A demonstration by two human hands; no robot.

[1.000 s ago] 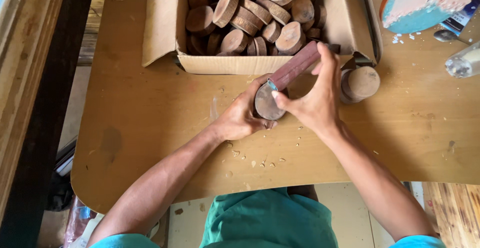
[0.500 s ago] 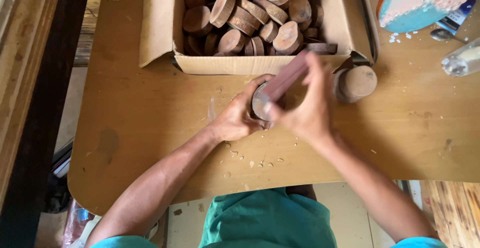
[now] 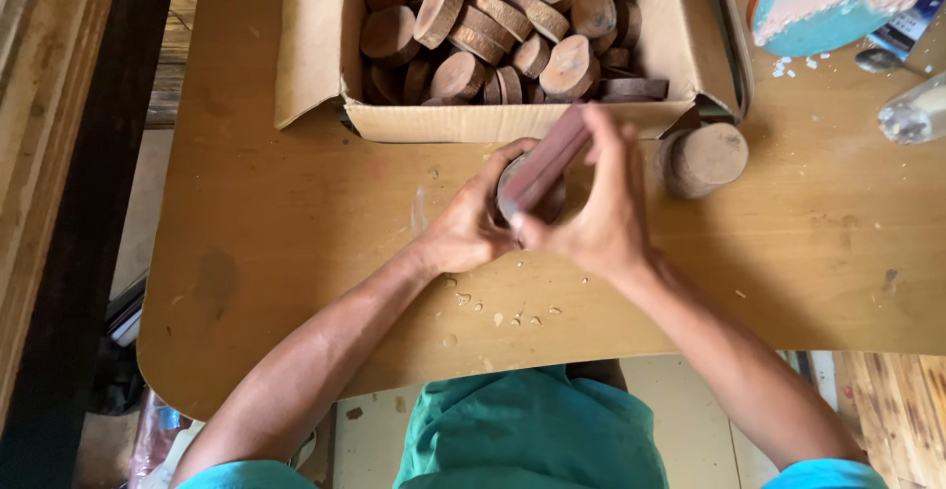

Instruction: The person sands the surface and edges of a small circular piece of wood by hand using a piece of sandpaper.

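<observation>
Between curled fingers (image 3: pixel 493 178), wood slice (image 3: pixel 544 201)

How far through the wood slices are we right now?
Looks done: one round wood slice lies alone on the table, right of the hands. In hand: the left hand grips a slice while the right hand presses a reddish-brown block on it. Left: the cardboard box holds many slices.
</observation>
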